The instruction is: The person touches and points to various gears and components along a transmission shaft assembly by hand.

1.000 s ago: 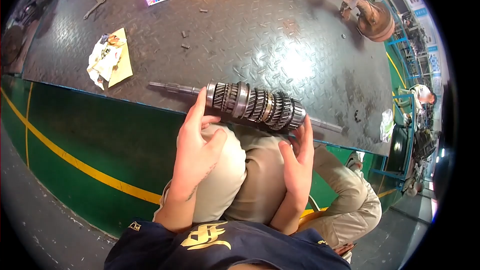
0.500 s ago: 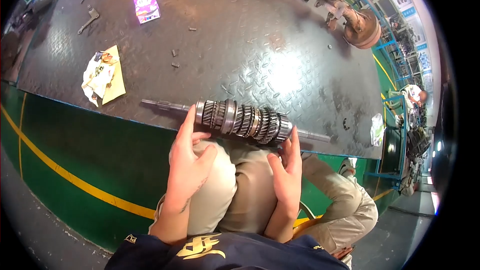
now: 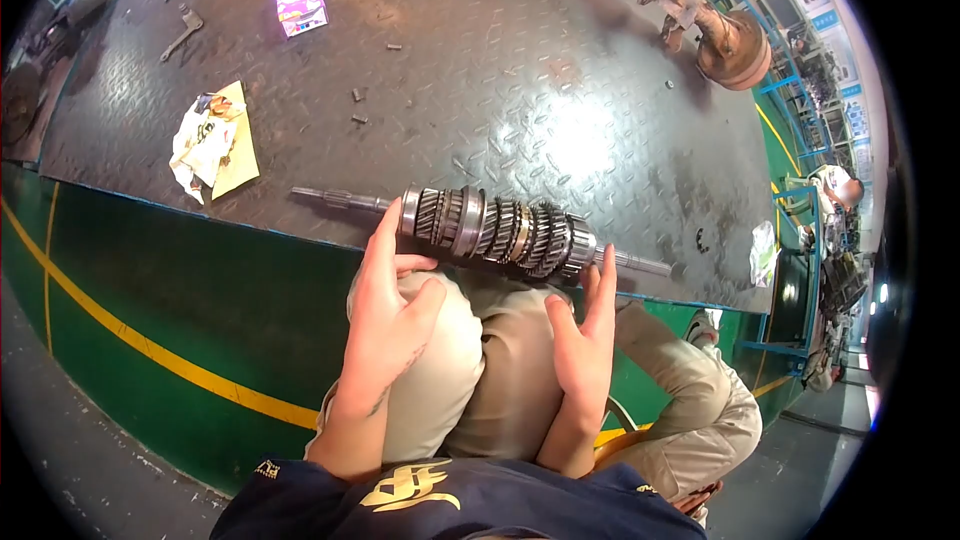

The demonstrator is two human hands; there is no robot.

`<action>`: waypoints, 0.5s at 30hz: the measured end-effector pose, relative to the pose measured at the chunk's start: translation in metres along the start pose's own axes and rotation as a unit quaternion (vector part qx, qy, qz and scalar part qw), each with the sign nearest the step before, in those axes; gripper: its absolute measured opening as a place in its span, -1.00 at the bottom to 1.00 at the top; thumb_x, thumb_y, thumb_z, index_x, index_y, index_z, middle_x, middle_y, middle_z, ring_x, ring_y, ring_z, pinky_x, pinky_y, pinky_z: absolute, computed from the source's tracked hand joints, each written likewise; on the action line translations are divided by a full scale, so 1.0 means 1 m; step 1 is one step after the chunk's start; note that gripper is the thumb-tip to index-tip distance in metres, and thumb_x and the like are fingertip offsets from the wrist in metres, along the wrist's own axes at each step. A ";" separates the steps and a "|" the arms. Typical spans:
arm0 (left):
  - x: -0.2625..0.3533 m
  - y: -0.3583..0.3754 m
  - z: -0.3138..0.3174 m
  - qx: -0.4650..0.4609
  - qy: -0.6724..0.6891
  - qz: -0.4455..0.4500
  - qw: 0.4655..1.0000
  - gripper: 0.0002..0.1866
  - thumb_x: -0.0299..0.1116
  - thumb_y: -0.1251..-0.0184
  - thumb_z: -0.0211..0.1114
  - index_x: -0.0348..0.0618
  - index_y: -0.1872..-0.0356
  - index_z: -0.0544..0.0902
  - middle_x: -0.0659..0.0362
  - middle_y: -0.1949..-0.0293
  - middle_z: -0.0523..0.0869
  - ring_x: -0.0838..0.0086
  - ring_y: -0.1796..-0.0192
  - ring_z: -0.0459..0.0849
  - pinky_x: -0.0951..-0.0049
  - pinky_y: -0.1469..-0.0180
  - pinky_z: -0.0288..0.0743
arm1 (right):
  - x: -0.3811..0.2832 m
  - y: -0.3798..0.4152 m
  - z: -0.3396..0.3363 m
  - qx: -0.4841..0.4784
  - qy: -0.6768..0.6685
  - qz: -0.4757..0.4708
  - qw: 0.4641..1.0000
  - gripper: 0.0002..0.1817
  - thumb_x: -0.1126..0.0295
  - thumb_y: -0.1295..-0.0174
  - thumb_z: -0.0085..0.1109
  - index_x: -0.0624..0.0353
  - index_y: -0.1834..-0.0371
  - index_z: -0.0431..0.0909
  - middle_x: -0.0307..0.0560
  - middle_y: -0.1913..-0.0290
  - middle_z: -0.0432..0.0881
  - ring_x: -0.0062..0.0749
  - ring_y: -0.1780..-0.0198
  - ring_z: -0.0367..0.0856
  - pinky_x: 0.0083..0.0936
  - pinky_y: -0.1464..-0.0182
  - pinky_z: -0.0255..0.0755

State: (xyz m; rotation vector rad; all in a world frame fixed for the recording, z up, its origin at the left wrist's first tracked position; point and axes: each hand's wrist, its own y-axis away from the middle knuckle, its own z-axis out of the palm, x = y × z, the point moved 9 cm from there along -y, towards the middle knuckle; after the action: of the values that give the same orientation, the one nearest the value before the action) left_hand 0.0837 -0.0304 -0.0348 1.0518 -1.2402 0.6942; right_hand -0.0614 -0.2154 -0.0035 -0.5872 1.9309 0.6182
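A steel gear shaft (image 3: 505,230), stacked with helical gears and rings, lies along the near edge of the steel-plate table (image 3: 400,130). Its thin splined ends stick out left and right. My left hand (image 3: 385,315) is at the left end of the gear stack, index finger stretched along its end ring and thumb apart. At the opposite end, my right hand (image 3: 585,340) has its fingers extended beside the last toothed ring, fingertips overlapping the thin shaft in this view. Both hands are open, palms facing each other.
On the table lie a purple box (image 3: 300,4), a crumpled wrapper on yellow paper (image 3: 238,155), a metal lever (image 3: 183,33) and several small pins. A rusty axle with a drum (image 3: 735,52) is at the far right. Beside me sits a person in beige trousers (image 3: 690,390).
The view has shifted slightly, so the table and shaft appear a little higher and further right. My right fingertips have moved slightly outward from the gear stack. My left hand keeps its place.
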 end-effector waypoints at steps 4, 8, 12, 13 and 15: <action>0.002 -0.001 0.000 0.002 -0.010 -0.003 1.000 -0.19 -0.55 -0.13 0.19 -0.24 -0.51 0.20 -0.02 -0.16 0.59 0.35 -0.05 0.68 0.43 0.04 0.59 | 0.000 0.000 -0.004 0.026 0.038 -0.012 0.999 -0.10 0.53 -0.21 0.14 0.41 -0.58 -0.14 0.44 -0.44 0.28 -0.02 -0.51 0.24 -0.37 -0.49 0.07; 0.003 -0.001 0.004 -0.014 -0.005 0.004 1.000 -0.19 -0.68 -0.11 0.08 -0.22 -0.52 0.20 0.04 -0.24 0.48 0.41 -0.04 0.64 0.46 -0.01 0.53 | -0.014 0.002 -0.007 0.042 0.111 -0.049 0.992 -0.12 0.48 -0.19 0.17 0.44 -0.56 -0.05 0.47 -0.39 0.35 0.05 -0.47 0.31 -0.36 -0.46 0.14; 0.006 0.001 0.007 -0.019 0.017 -0.007 1.000 -0.17 -0.71 -0.09 0.07 -0.23 -0.52 0.20 -0.03 -0.27 0.43 0.38 -0.06 0.65 0.45 -0.05 0.54 | -0.009 0.002 -0.009 0.056 0.112 -0.066 0.990 -0.19 0.45 -0.20 0.18 0.49 -0.50 0.07 0.47 -0.36 0.38 0.10 -0.43 0.36 -0.33 -0.45 0.19; 0.007 0.001 0.005 -0.015 0.013 -0.002 1.000 -0.17 -0.72 -0.08 0.06 -0.23 -0.52 0.20 -0.04 -0.27 0.42 0.38 -0.06 0.65 0.45 -0.05 0.54 | -0.008 0.002 -0.011 0.060 0.112 -0.062 0.990 -0.19 0.45 -0.20 0.18 0.49 -0.50 0.07 0.47 -0.36 0.38 0.10 -0.43 0.36 -0.33 -0.45 0.19; 0.005 0.000 0.006 -0.021 0.014 0.000 1.000 -0.17 -0.72 -0.08 0.06 -0.24 -0.52 0.20 -0.03 -0.27 0.43 0.37 -0.06 0.65 0.46 -0.06 0.54 | -0.005 0.001 -0.008 0.035 0.124 -0.048 0.990 -0.24 0.44 -0.20 0.18 0.50 -0.46 0.15 0.41 -0.34 0.43 0.08 -0.40 0.40 -0.32 -0.43 0.21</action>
State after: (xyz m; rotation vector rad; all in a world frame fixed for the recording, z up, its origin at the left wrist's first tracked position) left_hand 0.0822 -0.0361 -0.0300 1.0036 -1.2255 0.6780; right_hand -0.0650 -0.2188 0.0043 -0.7354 2.1323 0.4295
